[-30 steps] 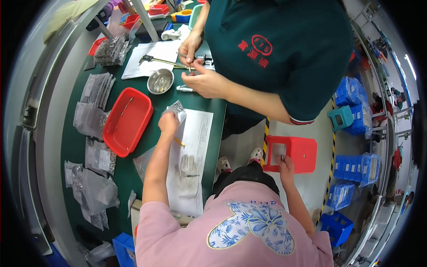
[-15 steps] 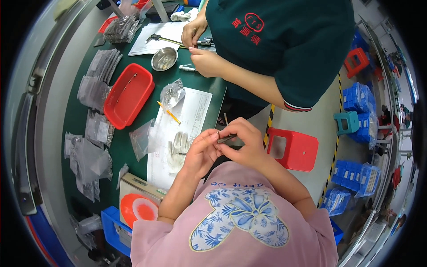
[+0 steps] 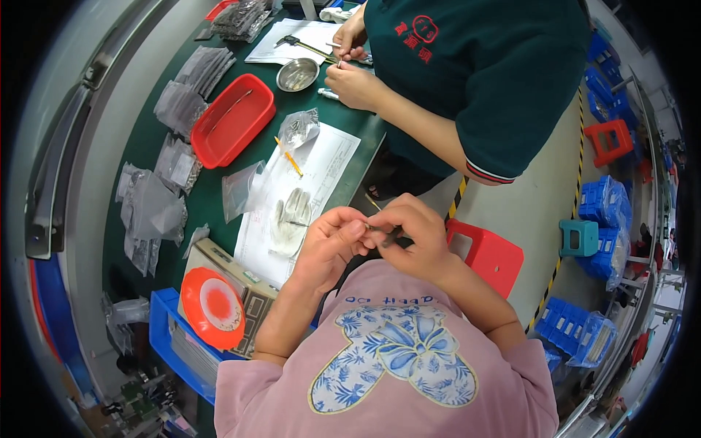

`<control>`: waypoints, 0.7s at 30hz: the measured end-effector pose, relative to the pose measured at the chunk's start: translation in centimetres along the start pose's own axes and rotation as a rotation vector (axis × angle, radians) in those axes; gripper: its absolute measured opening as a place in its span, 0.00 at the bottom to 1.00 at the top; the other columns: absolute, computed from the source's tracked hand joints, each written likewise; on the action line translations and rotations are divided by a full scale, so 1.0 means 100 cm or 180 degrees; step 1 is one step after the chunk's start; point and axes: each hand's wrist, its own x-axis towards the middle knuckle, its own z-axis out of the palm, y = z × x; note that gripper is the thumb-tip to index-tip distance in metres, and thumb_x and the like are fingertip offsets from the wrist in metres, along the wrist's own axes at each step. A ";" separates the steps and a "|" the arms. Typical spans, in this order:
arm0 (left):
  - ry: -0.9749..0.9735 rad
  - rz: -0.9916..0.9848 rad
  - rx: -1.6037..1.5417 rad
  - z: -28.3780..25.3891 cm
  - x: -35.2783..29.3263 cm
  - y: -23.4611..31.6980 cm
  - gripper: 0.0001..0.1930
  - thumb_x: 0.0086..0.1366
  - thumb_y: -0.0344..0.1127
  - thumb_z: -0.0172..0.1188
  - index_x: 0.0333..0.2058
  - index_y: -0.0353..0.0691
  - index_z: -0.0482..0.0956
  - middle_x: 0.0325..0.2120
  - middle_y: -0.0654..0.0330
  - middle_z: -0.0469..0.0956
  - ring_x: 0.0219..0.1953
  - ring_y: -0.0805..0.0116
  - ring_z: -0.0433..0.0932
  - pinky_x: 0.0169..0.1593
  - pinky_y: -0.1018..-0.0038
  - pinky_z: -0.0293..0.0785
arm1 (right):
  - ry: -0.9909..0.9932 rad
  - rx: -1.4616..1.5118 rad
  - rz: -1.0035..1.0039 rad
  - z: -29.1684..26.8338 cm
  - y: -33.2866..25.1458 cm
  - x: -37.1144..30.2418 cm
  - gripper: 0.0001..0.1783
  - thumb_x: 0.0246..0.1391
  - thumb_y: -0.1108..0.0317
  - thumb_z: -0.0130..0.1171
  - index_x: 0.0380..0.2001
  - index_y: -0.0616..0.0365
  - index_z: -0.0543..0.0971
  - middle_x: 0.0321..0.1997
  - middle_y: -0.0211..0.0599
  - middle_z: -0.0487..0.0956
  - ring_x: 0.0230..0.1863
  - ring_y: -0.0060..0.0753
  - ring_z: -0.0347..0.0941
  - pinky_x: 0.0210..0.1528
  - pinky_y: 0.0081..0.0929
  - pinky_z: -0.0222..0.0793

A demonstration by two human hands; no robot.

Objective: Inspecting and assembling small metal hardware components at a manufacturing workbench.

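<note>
In front of my chest, both hands are raised off the table with their fingertips nearly meeting. My right hand point(image 3: 418, 235) is closed around a slim dark metal piece point(image 3: 394, 233), held between thumb and fingers. A thin light rod end point(image 3: 374, 202) sticks out above that hand. My left hand point(image 3: 334, 239) is pinched at the inner end of the dark piece; whatever lies between its fingertips is too small to name. Beyond the left hand a white glove point(image 3: 291, 221) lies on a printed sheet point(image 3: 336, 162), with a thin dark rod point(image 3: 298, 223) across it.
A co-worker's hands point(image 3: 355, 77) work at the far table edge beside a steel bowl point(image 3: 298, 74) and a caliper point(image 3: 288, 41). Left are a red tray point(image 3: 232, 120), a yellow pencil point(image 3: 293, 162), bagged parts point(image 3: 150, 208) and a scale point(image 3: 214, 306). A red stool point(image 3: 491, 259) stands right.
The whole view has shifted and turned slightly. My fingertips have come closer over the dark metal piece, which now points toward the left hand. The co-worker's hands have changed their hold.
</note>
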 end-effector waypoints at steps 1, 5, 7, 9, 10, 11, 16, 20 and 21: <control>0.0013 0.0010 0.0004 0.002 -0.001 0.000 0.08 0.59 0.31 0.54 0.36 0.35 0.72 0.28 0.58 0.76 0.30 0.73 0.75 0.33 0.81 0.70 | -0.0082 0.0166 0.0211 -0.005 -0.005 0.000 0.09 0.35 0.76 0.58 0.25 0.55 0.72 0.22 0.31 0.70 0.21 0.32 0.66 0.25 0.25 0.59; 0.0115 0.0305 -0.0125 0.011 -0.006 -0.002 0.07 0.59 0.30 0.54 0.35 0.35 0.72 0.27 0.58 0.76 0.28 0.72 0.75 0.32 0.80 0.71 | -0.0243 0.0157 -0.0267 -0.028 -0.017 -0.004 0.08 0.39 0.78 0.53 0.26 0.56 0.71 0.21 0.32 0.69 0.21 0.33 0.65 0.26 0.25 0.59; 0.0092 0.0341 -0.0152 0.016 -0.007 -0.004 0.07 0.58 0.30 0.54 0.35 0.35 0.72 0.27 0.58 0.76 0.28 0.72 0.75 0.32 0.80 0.71 | -0.0337 0.0078 -0.0471 -0.033 -0.020 -0.004 0.08 0.40 0.79 0.50 0.27 0.58 0.70 0.21 0.32 0.68 0.21 0.33 0.65 0.26 0.25 0.59; 0.0067 0.0330 -0.0143 0.019 -0.007 -0.006 0.07 0.58 0.29 0.55 0.35 0.34 0.72 0.27 0.58 0.76 0.28 0.72 0.75 0.32 0.80 0.71 | -0.0358 0.0055 -0.0456 -0.035 -0.021 -0.005 0.08 0.40 0.79 0.50 0.27 0.58 0.70 0.20 0.32 0.68 0.21 0.33 0.65 0.26 0.26 0.59; 0.0061 0.0323 -0.0138 0.020 -0.008 -0.007 0.07 0.58 0.29 0.55 0.35 0.34 0.72 0.27 0.58 0.76 0.28 0.72 0.75 0.32 0.80 0.71 | -0.0384 0.0028 -0.0443 -0.036 -0.021 -0.006 0.07 0.40 0.79 0.50 0.27 0.58 0.70 0.20 0.33 0.68 0.21 0.33 0.64 0.26 0.26 0.59; 0.0074 0.0322 -0.0073 0.021 -0.008 -0.008 0.07 0.58 0.29 0.55 0.35 0.34 0.72 0.27 0.58 0.76 0.28 0.72 0.75 0.33 0.80 0.71 | -0.0375 0.0023 -0.0442 -0.037 -0.021 -0.006 0.07 0.40 0.79 0.50 0.27 0.58 0.70 0.20 0.33 0.68 0.21 0.33 0.64 0.26 0.26 0.59; 0.0132 0.0367 0.0085 0.019 -0.011 -0.010 0.07 0.57 0.28 0.56 0.35 0.34 0.72 0.27 0.57 0.76 0.28 0.73 0.75 0.33 0.81 0.72 | -0.0500 0.0063 -0.0295 -0.037 -0.023 -0.008 0.06 0.42 0.78 0.49 0.27 0.58 0.69 0.21 0.34 0.69 0.20 0.35 0.64 0.25 0.27 0.59; 0.0226 0.0543 0.0357 0.020 -0.008 -0.017 0.07 0.57 0.27 0.55 0.35 0.33 0.72 0.28 0.57 0.77 0.28 0.73 0.75 0.33 0.81 0.72 | -0.0500 0.0130 -0.0173 -0.040 -0.020 -0.012 0.05 0.43 0.77 0.49 0.27 0.58 0.69 0.22 0.35 0.69 0.20 0.36 0.64 0.25 0.28 0.59; 0.0247 0.0608 0.0445 0.019 -0.009 -0.017 0.07 0.57 0.26 0.55 0.35 0.33 0.72 0.28 0.57 0.77 0.29 0.73 0.76 0.33 0.81 0.72 | -0.0507 0.0130 -0.0150 -0.039 -0.021 -0.012 0.05 0.44 0.77 0.49 0.27 0.58 0.69 0.22 0.36 0.69 0.20 0.37 0.64 0.25 0.28 0.59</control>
